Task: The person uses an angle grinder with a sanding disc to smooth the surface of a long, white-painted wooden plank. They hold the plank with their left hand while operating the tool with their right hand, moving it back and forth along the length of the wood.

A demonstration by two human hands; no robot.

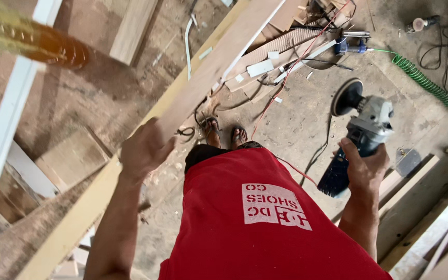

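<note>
My left hand [143, 150] grips a long wooden plank [219, 57] that runs diagonally from the lower left to the upper right. The plank's pale yellow edge faces left. My right hand [363, 168] holds a blue and grey angle grinder [361, 132] by its body. Its black sanding disc [346, 97] points away from me, apart from the plank. I stand in a red shirt, and my feet in sandals [225, 136] are on the dusty concrete floor below.
A white frame bar [6, 129] slants along the left. Wood offcuts [265, 65] and cables lie ahead on the floor. A green coiled air hose [426, 83] stretches at the upper right beside a blue tool [351, 45]. Boards [421, 207] are stacked at the right.
</note>
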